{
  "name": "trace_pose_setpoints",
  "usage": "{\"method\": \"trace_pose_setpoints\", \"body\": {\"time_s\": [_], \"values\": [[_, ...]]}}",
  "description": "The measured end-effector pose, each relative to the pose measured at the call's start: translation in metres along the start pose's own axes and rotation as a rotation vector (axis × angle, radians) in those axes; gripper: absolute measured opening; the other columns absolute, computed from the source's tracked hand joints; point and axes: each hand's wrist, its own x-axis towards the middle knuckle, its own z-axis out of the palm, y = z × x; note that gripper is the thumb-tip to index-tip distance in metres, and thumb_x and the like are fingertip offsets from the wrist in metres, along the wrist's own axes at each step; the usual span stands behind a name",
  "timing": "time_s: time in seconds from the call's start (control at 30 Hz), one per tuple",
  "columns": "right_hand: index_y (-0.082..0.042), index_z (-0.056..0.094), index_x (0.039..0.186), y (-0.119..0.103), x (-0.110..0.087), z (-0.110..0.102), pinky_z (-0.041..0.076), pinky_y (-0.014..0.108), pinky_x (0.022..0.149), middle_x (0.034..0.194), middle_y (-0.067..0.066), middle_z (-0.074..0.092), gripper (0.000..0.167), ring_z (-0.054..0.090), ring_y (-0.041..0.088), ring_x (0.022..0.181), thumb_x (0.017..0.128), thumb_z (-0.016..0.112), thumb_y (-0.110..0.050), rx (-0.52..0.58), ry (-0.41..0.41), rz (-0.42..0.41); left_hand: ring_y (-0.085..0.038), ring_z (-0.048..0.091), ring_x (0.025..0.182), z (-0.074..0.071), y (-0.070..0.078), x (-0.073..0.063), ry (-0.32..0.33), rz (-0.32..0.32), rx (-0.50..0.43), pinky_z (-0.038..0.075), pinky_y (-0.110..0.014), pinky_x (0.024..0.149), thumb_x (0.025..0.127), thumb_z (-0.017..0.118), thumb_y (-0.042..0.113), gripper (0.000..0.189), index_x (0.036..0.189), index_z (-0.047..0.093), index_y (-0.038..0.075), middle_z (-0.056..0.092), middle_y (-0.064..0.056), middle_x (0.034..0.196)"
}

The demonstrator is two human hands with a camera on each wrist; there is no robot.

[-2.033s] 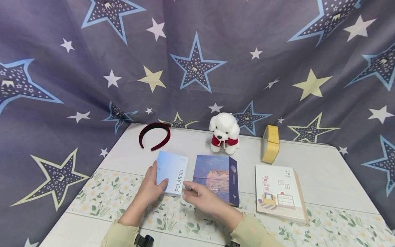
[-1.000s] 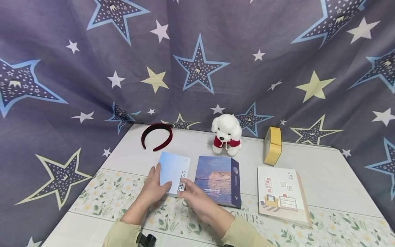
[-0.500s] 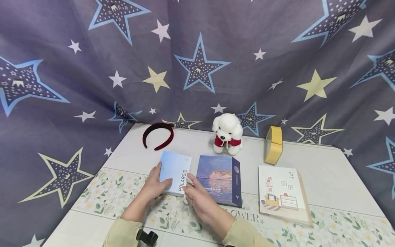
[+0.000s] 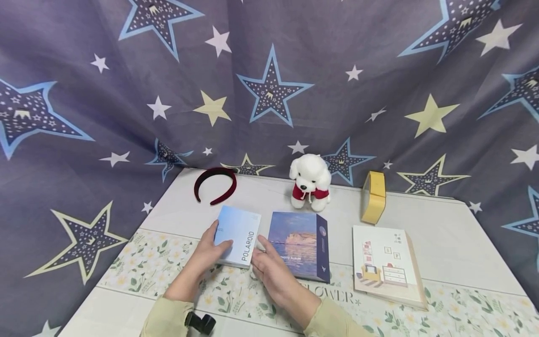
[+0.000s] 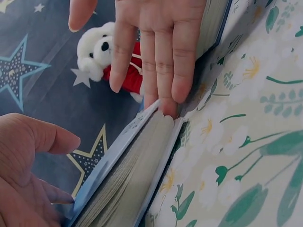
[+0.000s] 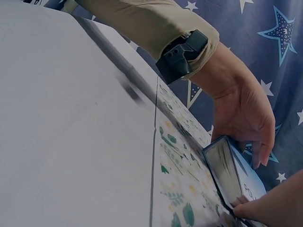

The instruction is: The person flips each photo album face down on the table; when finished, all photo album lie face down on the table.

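A small blue-and-white album marked POLAROID [image 4: 241, 229] lies flat on the table, its page edges [image 5: 137, 165] showing in the left wrist view. Along its left side rests my left hand [image 4: 207, 250], fingers against the edge and thumb held out above the cover. My right hand [image 4: 275, 276] meets the opposite side, with straight fingers [image 5: 163, 61] touching the edge near the lower right corner. A photo album [image 4: 294, 243] with a painted sea cliff on its cover lies just right of the small one, partly behind my right hand.
A dark red headband [image 4: 215, 186], a white plush dog [image 4: 310, 182] in a red top and a yellow case [image 4: 374, 197] stand along the back. A white book with a room drawing [image 4: 381, 262] lies at right. Behind the table hangs a star-patterned curtain [image 4: 337, 107].
My right fingers have moved from over the small album's lower right cover to its right edge, uncovering the POLAROID lettering. The left hand stays at the left side.
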Motion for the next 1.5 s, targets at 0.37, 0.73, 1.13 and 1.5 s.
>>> {"method": "trace_pose_setpoints", "body": {"time_s": [0.37,0.73,1.13,1.5], "values": [[-0.007,0.016,0.156,-0.004,0.001,0.002,0.023,0.054,0.114,0.157,0.029,0.011,0.072,0.029,0.043,0.139,0.095,0.053,-0.018,0.019,0.072,-0.015,-0.038,0.002,0.147,-0.004,-0.001,0.002,0.001,-0.007,-0.073,0.004,-0.052,0.117,0.095,0.055,0.014,0.080,0.156,0.005,0.002,0.005,-0.021,0.161],[-0.005,0.021,0.153,-0.004,0.005,-0.003,0.050,0.036,0.090,0.146,0.027,0.037,0.065,0.056,0.023,0.107,0.095,0.050,-0.012,0.016,0.140,-0.041,-0.043,0.011,0.145,0.006,-0.001,0.001,0.032,0.049,-0.043,0.011,-0.053,0.117,0.093,0.058,0.016,0.080,0.154,0.011,-0.005,0.013,-0.028,0.158],[-0.002,0.026,0.152,-0.005,0.006,-0.004,0.053,0.038,0.087,0.134,0.016,0.052,0.059,0.057,0.012,0.089,0.100,0.050,-0.018,0.017,0.135,-0.030,-0.054,0.014,0.140,0.021,0.001,-0.007,0.059,0.119,0.275,0.016,-0.070,0.108,0.091,0.061,0.051,0.095,0.152,0.017,-0.007,0.010,-0.034,0.155],[-0.003,0.028,0.152,-0.007,0.005,-0.003,0.052,0.035,0.087,0.141,0.017,0.048,0.060,0.061,0.016,0.099,0.099,0.052,-0.019,-0.002,0.099,-0.054,-0.055,0.005,0.141,0.025,0.011,-0.018,0.046,0.216,0.374,0.000,-0.078,0.102,0.088,0.059,0.061,0.090,0.155,0.026,0.010,0.013,-0.024,0.159]]}}
